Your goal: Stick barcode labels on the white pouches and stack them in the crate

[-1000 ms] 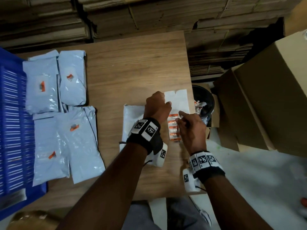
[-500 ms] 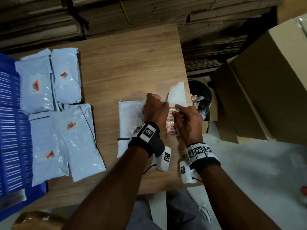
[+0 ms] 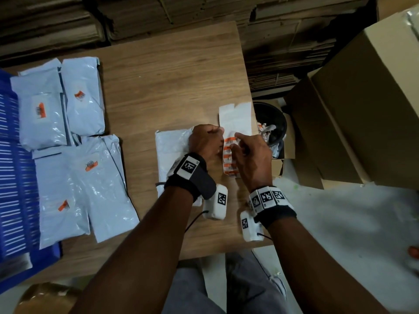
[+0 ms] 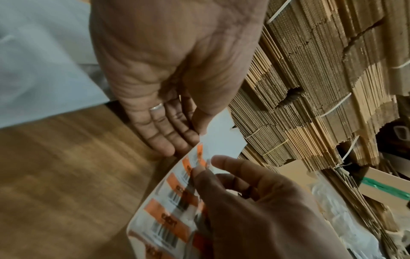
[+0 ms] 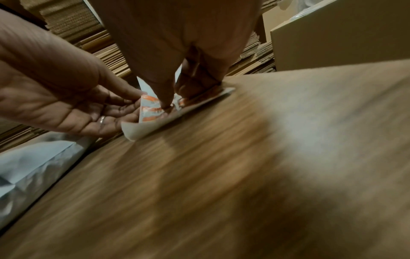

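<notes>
Left wrist view, item one: right hand (image 4: pixel 255 206), thumb and forefinger pinching the top barcode label (image 4: pixel 200 157) at its orange edge on the label sheet (image 4: pixel 164 215). Item two: left hand (image 4: pixel 168 73), fingers straight and together, thumb closed against them with the blank upper part of the sheet's backing nipped between; a ring shows on one finger. The sheet bows upward between the two hands, its lower end on the wooden table (image 4: pixel 66 175).

Head view, same items: left hand (image 3: pixel 205 141) and right hand (image 3: pixel 251 155) meet over the label sheet (image 3: pixel 230 162), which lies near the table's right edge and carries a column of orange-and-white barcode labels below a blank white strip. Unlabelled white pouch (image 3: pixel 172 152): flat on the table (image 3: pixel 170 82), just left of the sheet, partly under the left wrist. Four labelled pouches (image 3: pixel 84 98): grouped at the table's left side, overlapping one another, each bearing one orange label, their left ends lying over the blue crate (image 3: pixel 13 177).

Surroundings: black bin (image 3: pixel 271 123) holding scraps of paper, just beyond the table's right edge; large cardboard box (image 3: pixel 362 109) to the right of it; stacks of flattened cardboard (image 3: pixel 136 17) behind the table.

Right wrist view: blurred; the thumb tip (image 5: pixel 165 103) presses on the orange labels.
</notes>
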`<state>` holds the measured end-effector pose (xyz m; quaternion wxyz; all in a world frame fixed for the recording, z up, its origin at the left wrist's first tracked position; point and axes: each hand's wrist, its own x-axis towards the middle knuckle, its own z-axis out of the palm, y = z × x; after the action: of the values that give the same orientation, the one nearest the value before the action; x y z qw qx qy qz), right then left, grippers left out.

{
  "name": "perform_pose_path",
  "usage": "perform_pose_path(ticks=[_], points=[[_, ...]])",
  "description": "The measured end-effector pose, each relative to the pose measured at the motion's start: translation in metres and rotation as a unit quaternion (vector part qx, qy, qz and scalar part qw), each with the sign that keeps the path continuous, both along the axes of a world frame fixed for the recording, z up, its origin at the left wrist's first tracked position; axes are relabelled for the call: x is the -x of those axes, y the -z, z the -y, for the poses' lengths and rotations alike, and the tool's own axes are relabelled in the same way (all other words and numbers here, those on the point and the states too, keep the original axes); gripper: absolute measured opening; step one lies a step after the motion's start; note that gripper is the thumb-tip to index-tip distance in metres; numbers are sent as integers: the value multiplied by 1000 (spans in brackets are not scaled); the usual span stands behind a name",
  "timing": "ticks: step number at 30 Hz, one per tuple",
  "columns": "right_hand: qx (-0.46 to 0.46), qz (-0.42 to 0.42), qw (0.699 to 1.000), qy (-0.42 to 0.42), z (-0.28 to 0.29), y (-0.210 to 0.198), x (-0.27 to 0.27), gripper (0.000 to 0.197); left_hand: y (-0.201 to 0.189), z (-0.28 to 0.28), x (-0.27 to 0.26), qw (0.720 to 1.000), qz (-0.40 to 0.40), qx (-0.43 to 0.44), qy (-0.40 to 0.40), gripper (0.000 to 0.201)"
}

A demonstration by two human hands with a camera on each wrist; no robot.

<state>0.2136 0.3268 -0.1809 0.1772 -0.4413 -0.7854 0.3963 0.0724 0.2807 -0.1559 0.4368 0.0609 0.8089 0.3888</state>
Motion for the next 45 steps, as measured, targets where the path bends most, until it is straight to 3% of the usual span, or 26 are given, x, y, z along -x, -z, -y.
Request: perform_pose_path(ticks=[10, 17, 22, 37, 40, 45], points=[[-23, 40, 998, -34, -4, 4, 0, 31, 16, -1, 1, 1000, -5, 12, 7, 26], [-30, 14, 999, -28, -4, 3, -2, 27, 5, -10, 2, 999, -10, 23, 47, 16], [-16, -7, 1000, -5, -5, 1, -2, 17, 0, -11, 5, 997, -25, 38, 62, 22], [3, 66, 998, 1, -11, -4, 9, 6, -6, -13, 5, 997, -39, 41, 59, 30], [-7, 82, 997, -7, -11, -4, 11, 6, -5, -16, 6, 993, -78, 49, 77, 35], [-17, 98, 995, -10, -9, -3, 15, 11, 3, -16, 10, 987, -129, 55, 82, 26]])
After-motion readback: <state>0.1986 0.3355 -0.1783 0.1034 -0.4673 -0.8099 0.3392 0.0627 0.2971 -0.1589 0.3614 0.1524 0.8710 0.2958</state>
